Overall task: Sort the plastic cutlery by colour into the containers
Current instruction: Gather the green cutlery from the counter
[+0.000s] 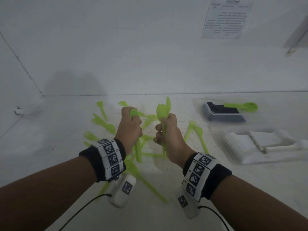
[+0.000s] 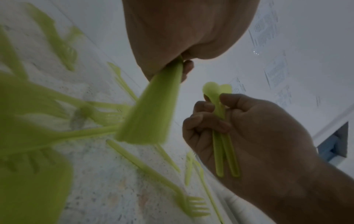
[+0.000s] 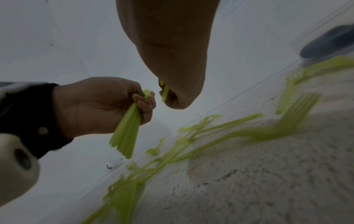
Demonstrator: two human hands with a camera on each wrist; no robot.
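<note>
**Both hands hold green cutlery above the pile**

Left hand (image 1: 129,125) grips a bunch of green cutlery (image 1: 138,147). Right hand (image 1: 168,130) clasps two green spoons (image 1: 162,109) upright. Loose green pieces (image 1: 103,122) lie on the table (image 1: 166,205); containers (image 1: 223,114) sit right.

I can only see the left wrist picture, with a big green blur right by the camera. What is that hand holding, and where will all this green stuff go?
Observer: The left hand grips a bundle of green plastic cutlery, several handles fanned out below the fist.
Operator: Is there a box somewhere?
Observer: Yes, the head view shows a clear container with something dark inside, on the table to the right. Green spoons already lie across it.
Operator: Any cutlery of another colour?
Observer: A white tray nearer the person holds white cutlery.
Operator: And the other hand?
Observer: The right hand holds green spoons upright, their bowls above the fist.
</note>
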